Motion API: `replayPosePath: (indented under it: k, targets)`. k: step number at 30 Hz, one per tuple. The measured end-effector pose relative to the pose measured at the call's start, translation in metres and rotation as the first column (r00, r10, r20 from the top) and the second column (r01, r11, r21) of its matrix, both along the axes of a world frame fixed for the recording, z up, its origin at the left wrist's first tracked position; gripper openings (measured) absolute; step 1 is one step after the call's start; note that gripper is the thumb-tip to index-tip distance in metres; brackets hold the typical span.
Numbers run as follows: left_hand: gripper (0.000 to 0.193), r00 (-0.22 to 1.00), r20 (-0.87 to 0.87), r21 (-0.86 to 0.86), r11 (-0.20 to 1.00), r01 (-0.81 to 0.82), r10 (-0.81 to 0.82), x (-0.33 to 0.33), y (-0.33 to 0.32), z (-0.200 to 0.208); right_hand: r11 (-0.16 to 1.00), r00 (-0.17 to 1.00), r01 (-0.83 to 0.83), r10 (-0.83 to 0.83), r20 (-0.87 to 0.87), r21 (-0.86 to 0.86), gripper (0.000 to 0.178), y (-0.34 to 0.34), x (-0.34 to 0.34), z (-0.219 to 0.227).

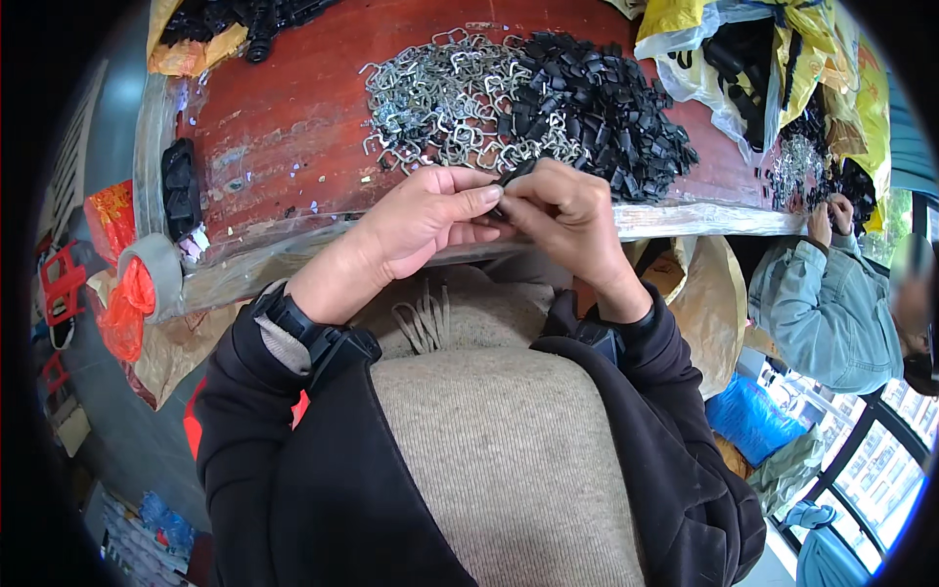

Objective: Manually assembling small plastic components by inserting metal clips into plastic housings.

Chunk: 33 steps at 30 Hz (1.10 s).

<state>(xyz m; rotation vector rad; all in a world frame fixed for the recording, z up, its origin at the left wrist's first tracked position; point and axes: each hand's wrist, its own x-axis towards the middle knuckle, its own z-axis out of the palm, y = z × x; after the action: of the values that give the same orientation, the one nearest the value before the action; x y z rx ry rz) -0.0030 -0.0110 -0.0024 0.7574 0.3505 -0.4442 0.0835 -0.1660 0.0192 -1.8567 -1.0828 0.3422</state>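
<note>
At the near edge of the red table (284, 127), my left hand (425, 217) and my right hand (570, 213) meet with fingertips pinched together. Between them is a small black plastic piece (509, 177), mostly covered by the fingers; its exact kind cannot be made out. Just beyond my hands lies a heap of bent silvery metal clips (440, 93). A heap of small black plastic pieces (611, 117) adjoins it on the right, and a few clips are mixed in where the two heaps meet.
A black tray-like part (181, 188) rests at the table's left end, near a roll of tape (152, 274). Yellow bags (831, 59) with black parts stand at the far right. Beside them, a co-worker in a light blue jacket (822, 313) handles small parts.
</note>
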Motion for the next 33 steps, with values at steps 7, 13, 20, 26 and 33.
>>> replayPosePath:
  k: [7,13,20,26,33]
  targets:
    - [0.030,0.999,-0.027,-0.161,0.986,-0.039,0.036,0.010,0.013,-0.005,0.960,0.819,0.188,-0.037,0.573,-0.207,0.016,0.005,0.047,-0.023]
    - [0.025,0.998,-0.035,-0.196,0.979,-0.054,0.048,0.013,0.010,-0.003,0.924,0.797,0.205,0.035,0.603,-0.324,0.013,0.009,0.045,-0.025]
    - [0.030,0.998,-0.015,-0.192,0.979,-0.067,0.065,0.001,0.005,-0.002,0.964,0.881,0.247,-0.184,0.435,-0.094,0.009,-0.006,0.038,-0.020]
    - [0.030,0.995,-0.013,-0.223,0.970,-0.097,0.097,-0.006,0.000,0.002,0.991,0.980,0.132,-0.130,-0.153,0.005,0.011,-0.022,0.027,-0.011]
    - [0.026,0.982,0.066,-0.246,0.957,-0.156,0.177,-0.005,-0.001,0.001,0.996,0.695,-0.076,0.081,-0.714,0.039,0.023,-0.024,0.015,-0.007]
